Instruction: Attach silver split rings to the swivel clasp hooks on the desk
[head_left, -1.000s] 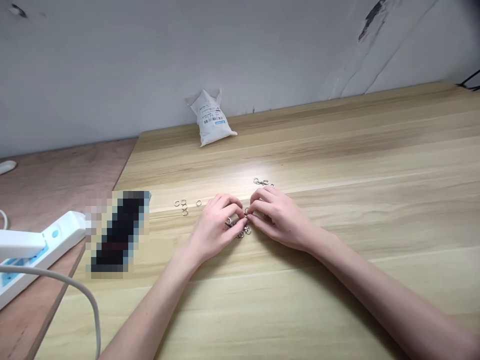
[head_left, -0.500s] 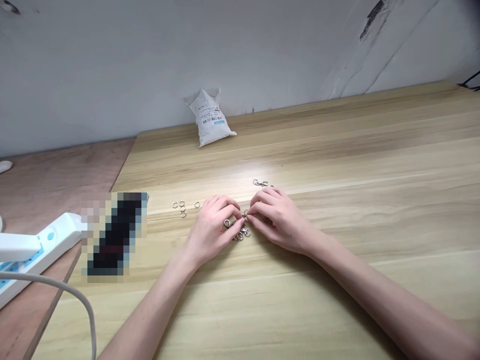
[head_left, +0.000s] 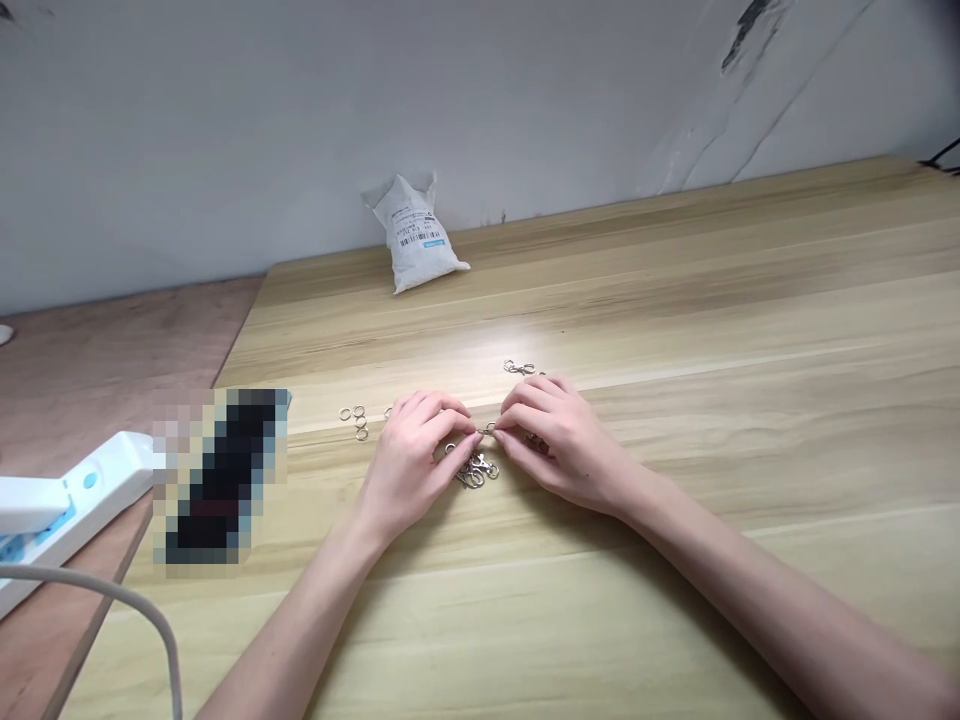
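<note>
My left hand (head_left: pixel 416 455) and my right hand (head_left: pixel 553 438) meet fingertip to fingertip over the wooden table (head_left: pixel 675 330). Both pinch one small metal piece (head_left: pixel 487 429) between them, a ring or clasp too small to name for sure. Just below the fingertips lies a small heap of metal clasps (head_left: pixel 474 470). Several loose metal rings (head_left: pixel 355 418) lie left of my left hand. Another small metal clasp (head_left: pixel 519 368) rests just beyond my right hand.
A white sealed pouch (head_left: pixel 415 232) with a barcode label leans at the wall at the table's back edge. A white power strip (head_left: pixel 52 505) with a grey cable (head_left: pixel 135 615) lies at the left on a reddish board. A blurred dark object (head_left: pixel 217 475) sits by the table's left edge.
The view has shifted slightly, so things sit a little lower and to the left. My hands stay together at the same spot, fingers still working the small piece.
</note>
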